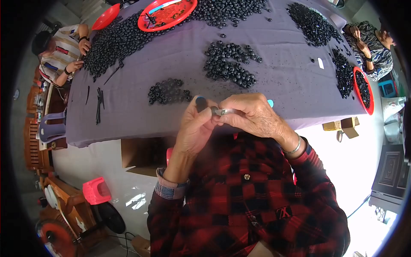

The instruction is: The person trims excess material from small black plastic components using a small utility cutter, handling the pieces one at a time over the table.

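In front of my chest, just over the table's near edge, both hands meet. My left hand (195, 126) is closed, pinching a small dark round part (215, 111) between thumb and fingers. A dark cover with a bluish end (201, 103) shows at its index finger; I cannot tell exactly what it is. My right hand (252, 115) is closed round a small tool with a silvery metal tip (227, 112), which touches or nearly touches the part. Behind its knuckles a teal end (270, 103) sticks out, perhaps the tool's handle. Beyond the hands lie loose black ring-shaped parts (165, 91).
More black parts (231, 64) are heaped on the purple-grey tablecloth (274, 81). Red plates (145, 26) stand far left and right (369, 109). Thin black strips (99, 105) lie at left. One person (64, 51) works at left, another (372, 51) at right.
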Tool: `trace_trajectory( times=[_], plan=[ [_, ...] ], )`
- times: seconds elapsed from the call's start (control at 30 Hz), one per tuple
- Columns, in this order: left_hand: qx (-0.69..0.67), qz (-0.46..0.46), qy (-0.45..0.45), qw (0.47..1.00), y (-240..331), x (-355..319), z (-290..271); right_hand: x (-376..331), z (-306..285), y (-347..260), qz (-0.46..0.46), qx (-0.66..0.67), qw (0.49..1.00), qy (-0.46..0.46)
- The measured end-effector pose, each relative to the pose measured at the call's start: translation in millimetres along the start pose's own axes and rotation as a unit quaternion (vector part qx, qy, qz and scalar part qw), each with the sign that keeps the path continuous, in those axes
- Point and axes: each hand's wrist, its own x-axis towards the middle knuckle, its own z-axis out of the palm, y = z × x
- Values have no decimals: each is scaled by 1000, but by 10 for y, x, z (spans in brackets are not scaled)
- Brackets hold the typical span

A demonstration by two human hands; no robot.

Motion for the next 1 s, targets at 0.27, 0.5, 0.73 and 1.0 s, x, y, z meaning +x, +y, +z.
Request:
trace_trajectory(
  times=[0.27, 0.5, 0.73, 1.0],
  plan=[
    [146, -101, 8, 984, -93, -92, 327, 71, -160, 212, 181, 224, 944, 163],
    [50, -81, 34, 995, -124, -56, 73, -78, -245, -23, 23, 71, 997, 12],
    [38, -89, 38, 995, -13, -62, 98, -58, 131, 36, 97, 226, 969, 15],
    [586, 103, 249, 764, 248, -5, -195, 566, 4, 524, 54, -201, 976, 65]
  ],
)
